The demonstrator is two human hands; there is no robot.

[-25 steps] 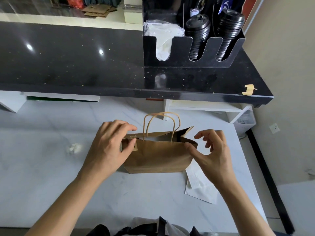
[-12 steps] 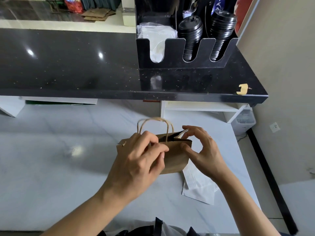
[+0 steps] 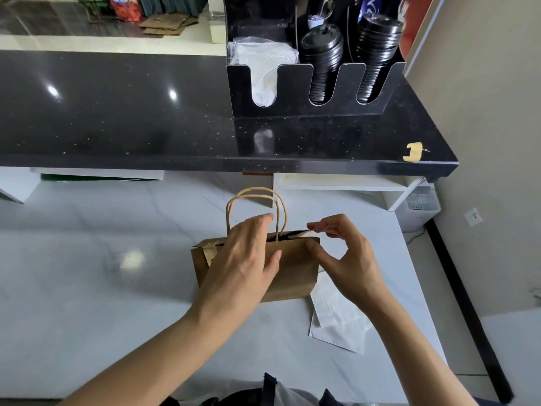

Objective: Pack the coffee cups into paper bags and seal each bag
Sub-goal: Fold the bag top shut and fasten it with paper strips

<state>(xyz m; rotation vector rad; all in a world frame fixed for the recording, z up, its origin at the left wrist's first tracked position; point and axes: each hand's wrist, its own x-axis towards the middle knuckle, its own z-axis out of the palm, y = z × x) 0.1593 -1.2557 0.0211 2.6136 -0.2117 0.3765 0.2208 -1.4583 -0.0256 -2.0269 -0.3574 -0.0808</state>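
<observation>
On the white marble counter [image 3: 87,288], near the middle, a brown paper bag [image 3: 292,273] stands upright, mouth slightly open. Left hand [image 3: 246,265] lies over its top, fingers straight, pressing. Right hand [image 3: 342,259] pinches the bag's right upper edge. White paper [image 3: 336,323] lies just right of it.

Your left hand [image 3: 248,259] lies flat over the brown paper bag [image 3: 292,271] on the white bench [image 3: 87,288]. Your right hand [image 3: 345,259] pinches the bag's right top edge. A white napkin [image 3: 336,320] lies just right of the bag.
</observation>
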